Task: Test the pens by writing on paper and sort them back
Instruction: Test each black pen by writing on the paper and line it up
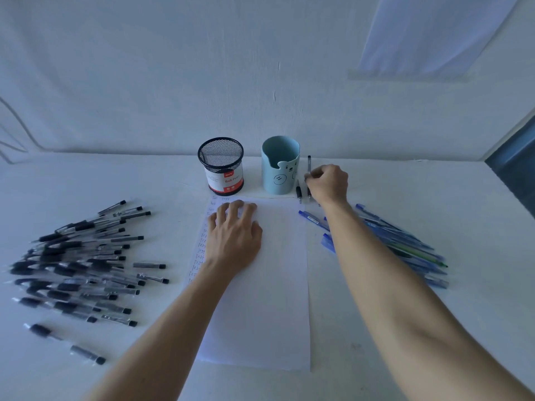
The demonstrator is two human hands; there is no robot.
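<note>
We see the left hand [234, 230] lying flat on the upper part of the sheet of paper [260, 299], palm down, its fingers straight and spread, pressing the sheet to the white table [376, 328]. Down the left edge of the paper runs a column of small handwritten words, partly covered by this hand and forearm. The right hand [328, 182] reaches to the far right corner of the sheet, just beside the pale blue cup [280, 166] with a bear face on it; its fingers are curled round a dark pen [309, 163], which stands close to upright, its top end rising above the knuckles and its lower end showing under the hand. We cannot tell whether the tip touches the table. Between this pen and the cup lies another black pen [298, 193], right next to the cup's base. To the left of the blue cup, near it but apart, stands a black mesh holder [220, 157] with a red and white label. On the left side of the table we find a wide heap of black pens [78, 264], a few of them lying loose at its near edge. On the right, partly hidden behind the right forearm, lies a pile of blue pens [405, 241], with a green one [419, 255] among them.
</note>
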